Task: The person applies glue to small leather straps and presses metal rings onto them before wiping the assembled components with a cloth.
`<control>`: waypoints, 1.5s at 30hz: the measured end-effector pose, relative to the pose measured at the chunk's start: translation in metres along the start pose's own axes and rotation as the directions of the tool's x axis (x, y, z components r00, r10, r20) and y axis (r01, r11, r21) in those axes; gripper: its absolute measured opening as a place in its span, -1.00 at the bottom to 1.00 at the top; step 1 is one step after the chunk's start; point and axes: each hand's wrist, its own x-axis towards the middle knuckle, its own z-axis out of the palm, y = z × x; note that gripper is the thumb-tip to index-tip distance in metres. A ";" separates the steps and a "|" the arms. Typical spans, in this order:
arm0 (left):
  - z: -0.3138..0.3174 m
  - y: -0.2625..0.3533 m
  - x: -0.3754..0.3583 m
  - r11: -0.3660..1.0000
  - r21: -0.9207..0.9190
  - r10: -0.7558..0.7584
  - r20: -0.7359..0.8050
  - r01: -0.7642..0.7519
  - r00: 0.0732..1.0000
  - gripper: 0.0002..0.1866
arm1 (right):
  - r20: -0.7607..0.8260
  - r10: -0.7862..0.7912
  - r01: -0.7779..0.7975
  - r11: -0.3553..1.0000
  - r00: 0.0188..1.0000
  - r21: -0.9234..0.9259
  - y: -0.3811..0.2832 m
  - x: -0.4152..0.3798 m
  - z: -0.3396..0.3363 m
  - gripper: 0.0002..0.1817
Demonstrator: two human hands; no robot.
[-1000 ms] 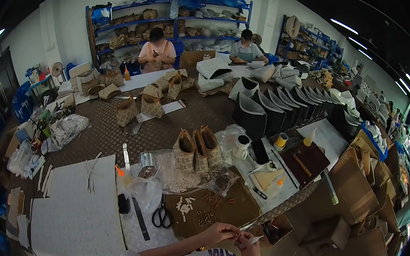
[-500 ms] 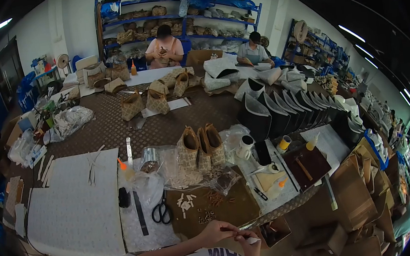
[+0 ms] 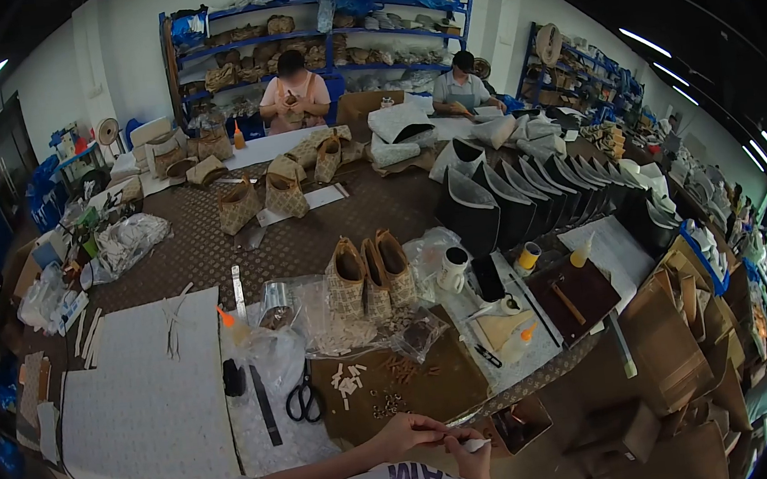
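White piece (image 3: 477, 446) juts from grasping right fingers (image 3: 466, 435); left fingers (image 3: 431, 426) pinched, contents unclear.

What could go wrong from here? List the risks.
1. The small bits lie loose near the left hand; a stray brush could scatter them.
2. The right hand holds a white item beside the open box; if it slips, it might drop in.
3. The scissors lie uncovered near the left forearm; reaching back carelessly could nick it.
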 end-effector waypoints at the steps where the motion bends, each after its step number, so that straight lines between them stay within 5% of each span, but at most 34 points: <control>1: 0.002 0.004 -0.003 0.997 -0.066 -0.033 -0.008 0.032 0.999 -0.76 | -0.013 -0.004 0.004 1.000 1.000 0.012 0.001 -0.001 0.002 -0.91; 3: -0.002 0.026 -0.012 0.921 -0.348 -0.023 0.399 0.175 0.917 -0.75 | -0.038 -0.015 0.016 0.999 0.999 0.039 0.001 -0.002 0.006 -0.92; 5: -0.006 0.030 -0.012 0.944 -0.265 -0.083 0.389 0.198 0.918 -0.75 | -0.046 0.001 0.001 0.999 0.999 0.048 -0.003 -0.003 0.010 -0.92; 8: -0.004 0.015 -0.002 0.979 0.182 -0.083 -0.054 0.091 0.995 -0.76 | -0.058 0.026 -0.021 0.995 0.998 0.093 -0.007 -0.004 0.014 -0.93; 10: 0.006 0.020 -0.009 0.985 0.170 0.048 -0.026 -0.043 0.998 -0.77 | -0.070 0.018 -0.010 0.993 0.997 0.116 -0.009 -0.004 0.014 -0.93; 26: -0.004 0.025 0.007 0.983 -0.174 -0.068 -0.075 0.054 0.995 -0.76 | -0.106 -0.070 0.088 0.981 0.992 0.172 -0.005 -0.004 -0.012 -0.73; 45: -0.004 0.038 0.003 0.998 0.014 -0.067 -0.107 0.069 0.992 -0.71 | 0.057 -0.186 0.181 0.979 0.981 0.091 -0.014 -0.013 -0.014 -0.73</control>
